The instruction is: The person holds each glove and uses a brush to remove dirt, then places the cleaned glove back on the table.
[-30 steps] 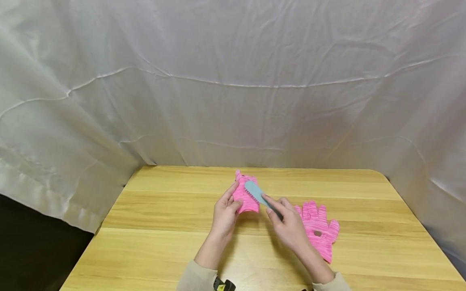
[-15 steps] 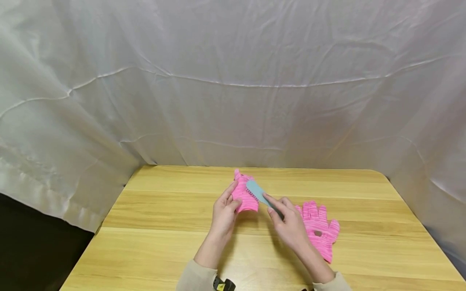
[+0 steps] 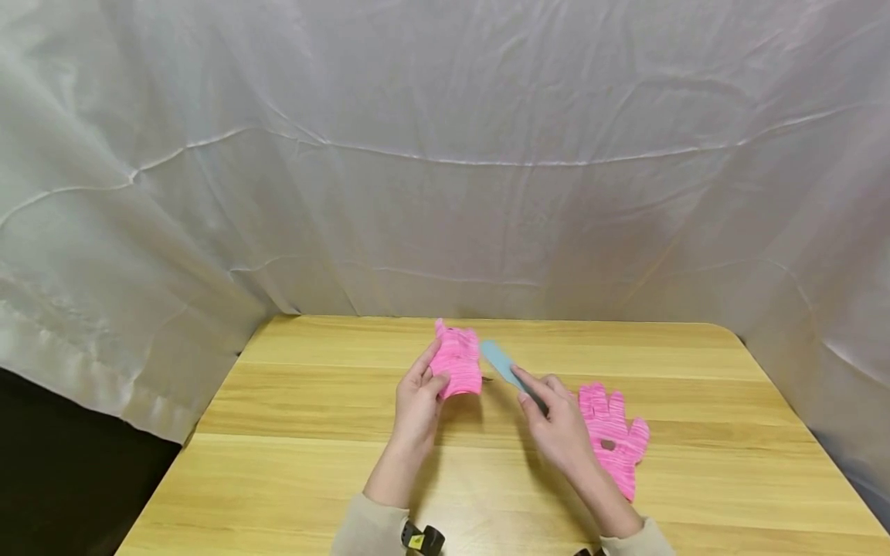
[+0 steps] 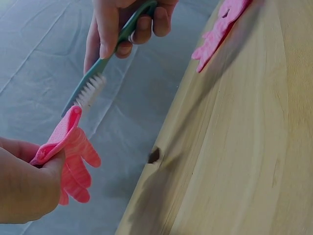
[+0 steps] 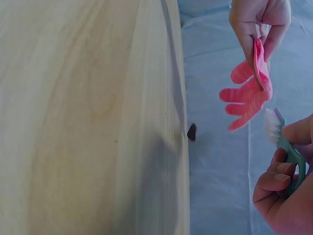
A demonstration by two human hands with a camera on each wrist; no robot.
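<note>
My left hand (image 3: 416, 405) pinches a pink knitted glove (image 3: 459, 363) near its cuff, above the table. In the left wrist view the glove's fingers droop below the cuff. My right hand (image 3: 562, 432) grips a teal brush (image 4: 80, 90) by its handle, index finger along the back. White bristles (image 5: 272, 126) face the glove, and in the head view a gap separates brush and glove. A small dark piece (image 4: 154, 155) shows below the two hands, just right of the glove in the head view. A second pink glove (image 3: 615, 452) lies flat beyond my right wrist.
The second glove bears a grey-brown patch (image 3: 608, 445). Beneath everything is a wood-grain table (image 3: 313, 479), its far edge against a grey cloth backdrop (image 3: 445, 216). A dark area (image 3: 62, 463) lies off the table's left side.
The brush has moved right, off the glove it overlapped before. My left hand and glove have shifted slightly left and up. The small dark piece now shows beside the glove.
</note>
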